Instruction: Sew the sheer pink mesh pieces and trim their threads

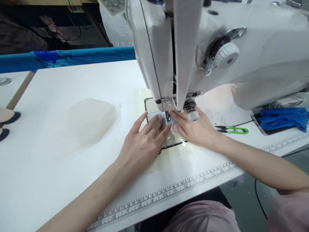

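Observation:
A small white piece, apparently fabric point(163, 121), lies on the metal needle plate point(172, 140) of a white sewing machine point(159, 54). The presser foot point(168, 116) stands at this piece; the needle tip is hard to make out. My left hand point(147, 137) rests flat on the piece, left of the foot, with its fingers spread. To the right of the foot, my right hand point(195, 127) reaches in with fingers stretched out and the thumb apart, close to the piece. The machine's small white knob point(193, 116) partly covers the right hand.
Green-handled thread snips point(233, 130) lie right of my right hand. Beyond them, blue cloth point(285, 118) covers part of a phone-like device point(262, 126). A printed ruler strip point(166, 195) follows the front edge of the white table point(72, 180). Blue fabric point(96, 55) borders the back.

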Action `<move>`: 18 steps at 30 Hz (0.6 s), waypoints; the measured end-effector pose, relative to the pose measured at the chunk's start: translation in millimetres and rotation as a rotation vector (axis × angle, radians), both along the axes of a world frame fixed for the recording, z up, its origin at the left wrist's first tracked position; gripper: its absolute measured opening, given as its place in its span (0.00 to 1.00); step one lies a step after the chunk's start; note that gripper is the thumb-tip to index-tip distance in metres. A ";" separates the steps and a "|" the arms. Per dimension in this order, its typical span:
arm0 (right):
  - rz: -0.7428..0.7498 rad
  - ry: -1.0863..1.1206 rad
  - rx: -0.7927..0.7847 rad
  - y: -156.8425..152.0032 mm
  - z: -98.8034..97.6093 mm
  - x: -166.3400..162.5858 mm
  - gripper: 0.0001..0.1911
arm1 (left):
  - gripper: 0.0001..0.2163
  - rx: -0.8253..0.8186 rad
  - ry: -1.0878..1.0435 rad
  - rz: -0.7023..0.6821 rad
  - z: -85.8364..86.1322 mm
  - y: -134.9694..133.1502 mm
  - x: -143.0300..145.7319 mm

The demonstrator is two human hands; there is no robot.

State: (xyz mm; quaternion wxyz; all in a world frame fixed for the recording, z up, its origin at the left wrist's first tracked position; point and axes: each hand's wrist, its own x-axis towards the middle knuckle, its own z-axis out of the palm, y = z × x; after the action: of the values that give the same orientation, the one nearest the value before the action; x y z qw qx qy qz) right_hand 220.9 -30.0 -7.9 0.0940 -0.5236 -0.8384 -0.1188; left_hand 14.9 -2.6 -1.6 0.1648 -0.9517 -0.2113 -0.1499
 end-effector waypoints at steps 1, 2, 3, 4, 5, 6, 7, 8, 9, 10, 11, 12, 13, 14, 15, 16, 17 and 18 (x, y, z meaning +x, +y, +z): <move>0.001 -0.002 0.002 0.2 -0.3 0.1 0.18 | 0.16 -0.001 -0.004 0.001 -0.1 -0.1 0.2; 0.007 -0.002 0.001 0.5 -0.4 0.2 0.18 | 0.16 -0.003 -0.006 0.002 -0.1 -0.2 0.4; 0.014 0.001 -0.002 0.9 -0.2 0.3 0.18 | 0.16 -0.005 -0.007 0.005 -0.1 -0.4 0.6; 0.020 0.006 -0.009 1.5 0.0 0.5 0.18 | 0.16 -0.008 -0.008 0.007 0.0 -0.5 0.9; 0.025 0.013 -0.016 2.0 0.3 0.6 0.17 | 0.16 -0.010 -0.008 0.009 0.2 -0.5 1.2; 0.029 0.020 -0.020 2.5 0.5 0.8 0.17 | 0.16 -0.013 -0.009 0.010 0.3 -0.5 1.4; 0.030 0.029 -0.019 3.0 0.6 1.1 0.16 | 0.17 -0.015 -0.009 0.011 0.4 -0.4 1.6; 0.031 0.037 -0.012 3.2 0.6 1.5 0.16 | 0.17 -0.017 -0.012 0.012 0.3 -0.2 1.7; 0.035 0.044 0.002 3.2 0.5 2.0 0.16 | 0.17 -0.019 -0.016 0.013 0.2 0.1 1.7; 0.043 0.051 0.019 2.8 0.4 2.7 0.16 | 0.16 -0.020 -0.019 0.014 0.0 0.4 1.6; 0.054 0.061 0.040 2.2 0.4 3.5 0.16 | 0.16 -0.021 -0.022 0.016 -0.4 0.8 1.5; 0.072 0.075 0.059 1.1 0.6 4.3 0.17 | 0.16 -0.023 -0.025 0.016 -0.8 1.1 1.3; 0.096 0.093 0.076 -0.2 0.9 5.1 0.16 | 0.16 -0.026 -0.030 0.017 -1.4 1.3 1.1; 0.126 0.115 0.086 -1.9 1.4 5.6 0.16 | 0.16 -0.031 -0.037 0.016 -1.9 1.5 0.8; 0.156 0.139 0.091 -3.6 1.9 5.9 0.16 | 0.16 -0.037 -0.047 0.015 -2.6 1.5 0.6; 0.182 0.163 0.090 -5.5 2.4 5.8 0.16 | 0.16 -0.044 -0.058 0.013 -3.2 1.5 0.3; 0.198 0.183 0.089 -7.3 2.8 5.4 0.17 | 0.16 -0.051 -0.071 0.009 -3.8 1.3 0.0; 0.204 0.197 0.090 -8.9 3.0 4.7 0.17 | 0.15 -0.059 -0.082 0.006 -4.4 1.0 -0.3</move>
State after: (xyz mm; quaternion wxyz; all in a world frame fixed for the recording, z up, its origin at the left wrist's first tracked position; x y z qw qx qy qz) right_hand 225.6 -38.9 -4.8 0.2108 -0.4398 -0.8679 -0.0943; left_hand 14.6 -1.6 -6.0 0.1283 -0.9485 -0.2252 -0.1820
